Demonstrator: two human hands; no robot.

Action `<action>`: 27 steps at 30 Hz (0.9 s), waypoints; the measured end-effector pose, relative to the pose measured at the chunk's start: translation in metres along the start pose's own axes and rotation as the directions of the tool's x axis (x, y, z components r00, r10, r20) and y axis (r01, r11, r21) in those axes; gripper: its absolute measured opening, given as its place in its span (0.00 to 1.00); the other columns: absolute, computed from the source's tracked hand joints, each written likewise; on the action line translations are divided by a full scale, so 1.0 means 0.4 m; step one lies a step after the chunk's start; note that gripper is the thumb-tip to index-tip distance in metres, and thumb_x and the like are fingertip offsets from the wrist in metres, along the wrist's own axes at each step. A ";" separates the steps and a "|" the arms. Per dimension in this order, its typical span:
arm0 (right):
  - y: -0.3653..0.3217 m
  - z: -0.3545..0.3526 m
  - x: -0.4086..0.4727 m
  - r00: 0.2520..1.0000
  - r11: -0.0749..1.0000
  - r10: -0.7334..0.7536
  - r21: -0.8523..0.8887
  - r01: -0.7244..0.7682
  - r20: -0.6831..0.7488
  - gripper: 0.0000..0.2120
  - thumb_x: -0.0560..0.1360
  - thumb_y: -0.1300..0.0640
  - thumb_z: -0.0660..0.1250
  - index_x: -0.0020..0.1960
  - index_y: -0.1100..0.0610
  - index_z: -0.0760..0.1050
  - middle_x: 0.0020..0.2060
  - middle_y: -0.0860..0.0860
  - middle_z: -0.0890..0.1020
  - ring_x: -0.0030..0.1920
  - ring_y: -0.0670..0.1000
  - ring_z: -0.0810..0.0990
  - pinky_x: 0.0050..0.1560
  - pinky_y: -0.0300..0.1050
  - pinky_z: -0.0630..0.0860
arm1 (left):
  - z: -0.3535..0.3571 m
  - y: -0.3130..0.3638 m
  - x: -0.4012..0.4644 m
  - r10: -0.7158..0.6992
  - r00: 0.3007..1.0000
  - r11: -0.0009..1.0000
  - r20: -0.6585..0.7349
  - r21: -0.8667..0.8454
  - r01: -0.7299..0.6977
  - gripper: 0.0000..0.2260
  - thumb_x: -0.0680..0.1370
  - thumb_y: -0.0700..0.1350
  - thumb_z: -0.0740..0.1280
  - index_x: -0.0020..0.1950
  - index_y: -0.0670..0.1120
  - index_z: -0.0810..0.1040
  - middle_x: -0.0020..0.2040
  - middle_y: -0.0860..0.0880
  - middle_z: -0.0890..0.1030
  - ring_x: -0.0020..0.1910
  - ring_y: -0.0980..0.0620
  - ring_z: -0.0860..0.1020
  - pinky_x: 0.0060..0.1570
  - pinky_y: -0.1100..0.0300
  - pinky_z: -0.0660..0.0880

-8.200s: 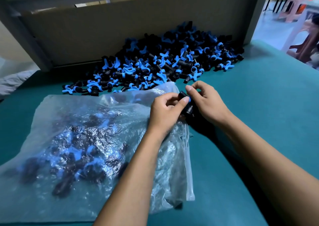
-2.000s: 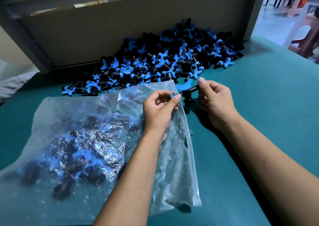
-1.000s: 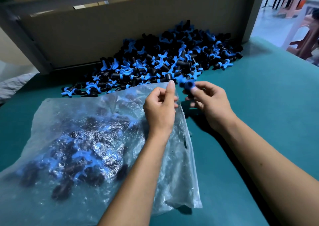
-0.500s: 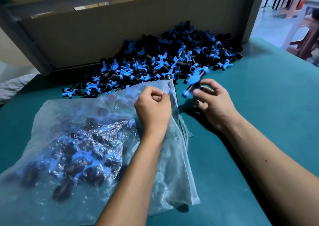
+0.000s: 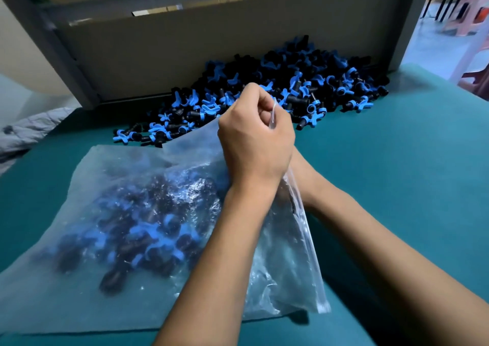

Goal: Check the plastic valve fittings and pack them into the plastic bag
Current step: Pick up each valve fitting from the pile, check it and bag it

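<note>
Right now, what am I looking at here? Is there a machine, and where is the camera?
No machine: a person works with bare hands, and the single camera sits on their head, looking down. On the teal table lies a pile of black-and-blue valve fittings against a grey board. Nearer lies a clear plastic bag already holding many fittings. The left hand pinches the bag's raised edge, holding the mouth open. The right hand is hidden behind the left hand and the bag, so whether it holds anything cannot be told.
</note>
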State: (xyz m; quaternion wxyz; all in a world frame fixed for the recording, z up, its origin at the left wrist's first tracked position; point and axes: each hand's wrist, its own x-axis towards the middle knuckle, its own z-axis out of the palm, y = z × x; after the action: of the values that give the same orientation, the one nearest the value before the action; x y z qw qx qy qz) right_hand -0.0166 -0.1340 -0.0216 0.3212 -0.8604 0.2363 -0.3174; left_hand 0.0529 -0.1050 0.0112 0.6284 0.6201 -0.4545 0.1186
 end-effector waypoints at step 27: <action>0.196 0.008 0.111 0.933 0.806 0.287 -0.471 -0.358 -0.219 0.07 0.75 0.56 0.66 0.52 0.55 0.73 0.45 0.54 0.73 0.51 0.60 0.74 0.41 0.50 0.70 | 0.054 -0.126 -0.121 -0.237 0.968 0.952 0.078 0.215 0.216 0.15 0.70 0.30 0.63 0.51 0.46 0.78 0.48 0.48 0.77 0.42 0.47 0.73 0.40 0.57 0.64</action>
State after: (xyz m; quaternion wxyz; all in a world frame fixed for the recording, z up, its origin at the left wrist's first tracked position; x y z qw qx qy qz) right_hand 0.0003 -0.2134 -0.0610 0.1179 -0.8372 0.4753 -0.2435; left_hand 0.0526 -0.1144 -0.0616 0.5462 0.7350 -0.3973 0.0597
